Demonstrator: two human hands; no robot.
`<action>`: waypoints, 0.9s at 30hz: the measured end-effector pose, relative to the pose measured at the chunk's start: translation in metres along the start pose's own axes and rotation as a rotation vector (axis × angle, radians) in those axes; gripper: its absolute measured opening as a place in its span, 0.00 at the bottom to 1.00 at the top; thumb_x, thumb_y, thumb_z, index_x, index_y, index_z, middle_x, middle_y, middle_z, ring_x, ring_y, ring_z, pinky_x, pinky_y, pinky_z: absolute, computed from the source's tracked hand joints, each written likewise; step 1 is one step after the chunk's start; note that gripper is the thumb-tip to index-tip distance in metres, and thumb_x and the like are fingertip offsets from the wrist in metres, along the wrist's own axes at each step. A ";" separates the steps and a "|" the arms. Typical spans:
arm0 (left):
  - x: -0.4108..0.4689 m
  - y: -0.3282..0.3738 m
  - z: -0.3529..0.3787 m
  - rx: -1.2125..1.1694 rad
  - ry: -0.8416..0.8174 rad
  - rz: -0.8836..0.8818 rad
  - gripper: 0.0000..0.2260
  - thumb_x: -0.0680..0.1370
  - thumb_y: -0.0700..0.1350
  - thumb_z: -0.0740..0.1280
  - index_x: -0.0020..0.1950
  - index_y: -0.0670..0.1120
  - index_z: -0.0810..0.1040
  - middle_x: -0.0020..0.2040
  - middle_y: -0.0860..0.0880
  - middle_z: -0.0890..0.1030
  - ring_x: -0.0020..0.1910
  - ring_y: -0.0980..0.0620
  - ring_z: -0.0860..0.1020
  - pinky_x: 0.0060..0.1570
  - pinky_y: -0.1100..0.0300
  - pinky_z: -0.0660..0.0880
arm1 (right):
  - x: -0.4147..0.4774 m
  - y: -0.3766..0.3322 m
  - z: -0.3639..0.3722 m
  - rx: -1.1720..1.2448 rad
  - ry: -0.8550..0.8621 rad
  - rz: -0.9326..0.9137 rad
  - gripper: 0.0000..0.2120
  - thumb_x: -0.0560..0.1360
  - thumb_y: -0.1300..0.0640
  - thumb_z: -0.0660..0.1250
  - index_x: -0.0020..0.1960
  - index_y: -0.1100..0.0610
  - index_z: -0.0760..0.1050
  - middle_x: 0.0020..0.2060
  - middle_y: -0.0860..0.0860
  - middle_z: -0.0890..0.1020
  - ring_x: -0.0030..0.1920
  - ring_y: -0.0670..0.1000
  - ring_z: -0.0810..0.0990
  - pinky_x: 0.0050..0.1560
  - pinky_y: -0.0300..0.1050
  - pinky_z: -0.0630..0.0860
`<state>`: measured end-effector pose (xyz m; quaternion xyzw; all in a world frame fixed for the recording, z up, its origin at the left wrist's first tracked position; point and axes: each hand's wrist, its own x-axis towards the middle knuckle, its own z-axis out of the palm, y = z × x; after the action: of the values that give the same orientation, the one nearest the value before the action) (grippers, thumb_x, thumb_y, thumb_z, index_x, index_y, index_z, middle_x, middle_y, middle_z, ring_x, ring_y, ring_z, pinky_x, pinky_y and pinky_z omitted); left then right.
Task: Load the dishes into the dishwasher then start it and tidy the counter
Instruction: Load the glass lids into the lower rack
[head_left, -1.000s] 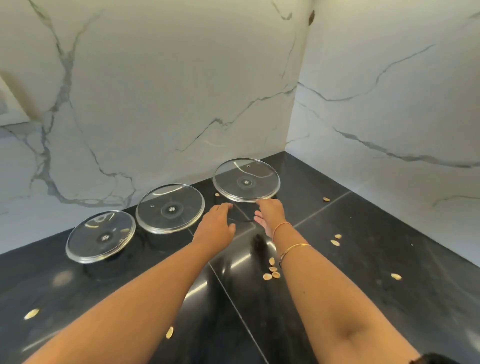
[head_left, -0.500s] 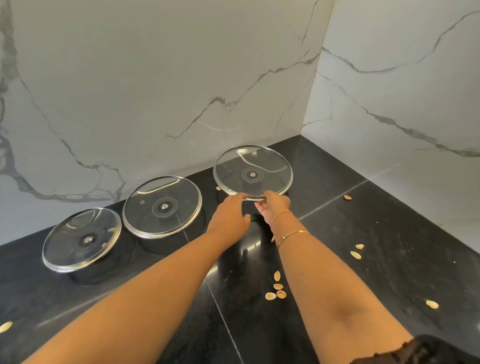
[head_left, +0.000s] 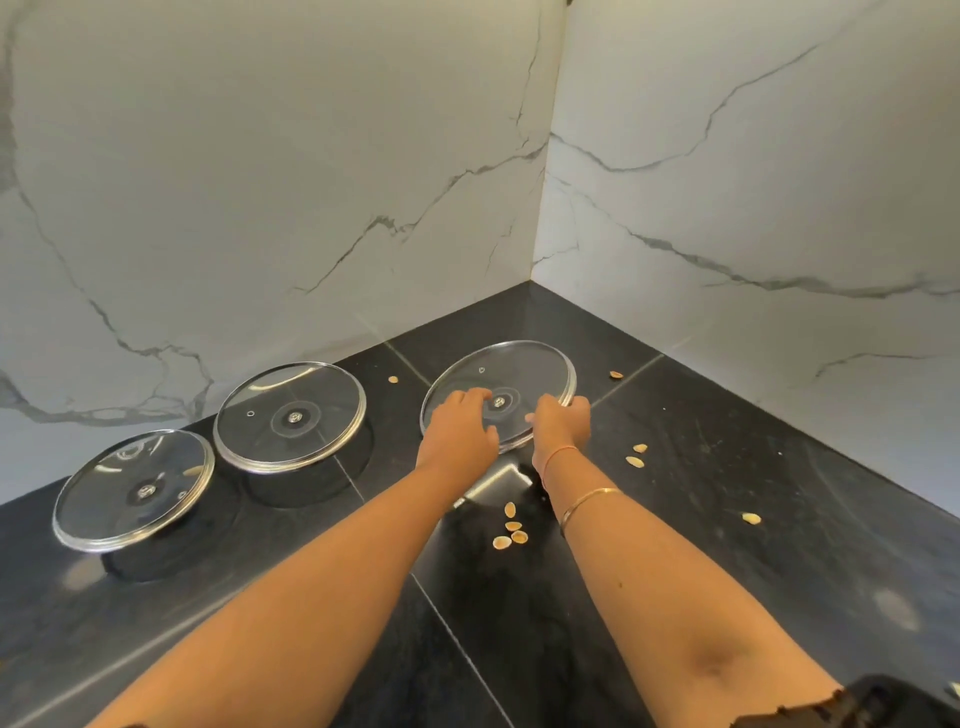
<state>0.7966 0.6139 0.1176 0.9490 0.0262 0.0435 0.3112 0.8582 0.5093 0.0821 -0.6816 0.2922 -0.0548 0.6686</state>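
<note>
Three round glass lids with metal rims stand raised on dark bases on the black counter. The left lid and the middle lid are untouched. My left hand lies over the near left part of the right lid, fingers reaching toward its centre knob. My right hand grips that lid's near right rim. The lid tilts slightly toward me. What sits under it is hidden by my hands.
Pale seed husks lie scattered on the counter: a cluster between my forearms, a pair right of my right hand, and single ones further out. White marble walls close the corner behind the lids.
Both hands moved forward from the right lid's near edge onto it; the left now covers its top and the right holds its rim. The view has shifted.
</note>
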 end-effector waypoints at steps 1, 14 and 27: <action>-0.006 0.003 -0.001 -0.002 -0.003 0.021 0.19 0.77 0.42 0.62 0.69 0.46 0.68 0.66 0.45 0.71 0.65 0.46 0.70 0.65 0.55 0.66 | -0.007 0.002 -0.011 -0.015 0.014 0.010 0.08 0.70 0.58 0.59 0.50 0.55 0.68 0.45 0.58 0.82 0.44 0.60 0.79 0.45 0.51 0.75; -0.154 0.047 0.001 -0.094 -0.091 0.262 0.20 0.76 0.40 0.62 0.68 0.44 0.69 0.67 0.44 0.70 0.66 0.44 0.69 0.66 0.52 0.65 | -0.144 0.020 -0.161 0.069 0.385 -0.133 0.07 0.71 0.53 0.56 0.45 0.53 0.71 0.43 0.56 0.82 0.44 0.60 0.79 0.49 0.54 0.77; -0.406 0.114 0.044 -0.422 -0.156 0.453 0.10 0.78 0.39 0.62 0.58 0.43 0.76 0.58 0.46 0.76 0.59 0.48 0.73 0.59 0.61 0.65 | -0.367 0.084 -0.381 -0.093 0.667 -0.293 0.12 0.73 0.58 0.58 0.31 0.54 0.65 0.33 0.57 0.82 0.30 0.49 0.75 0.34 0.44 0.69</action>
<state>0.3996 0.4647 0.1233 0.8456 -0.2195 0.0434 0.4847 0.3516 0.3524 0.1572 -0.6907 0.3955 -0.3557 0.4899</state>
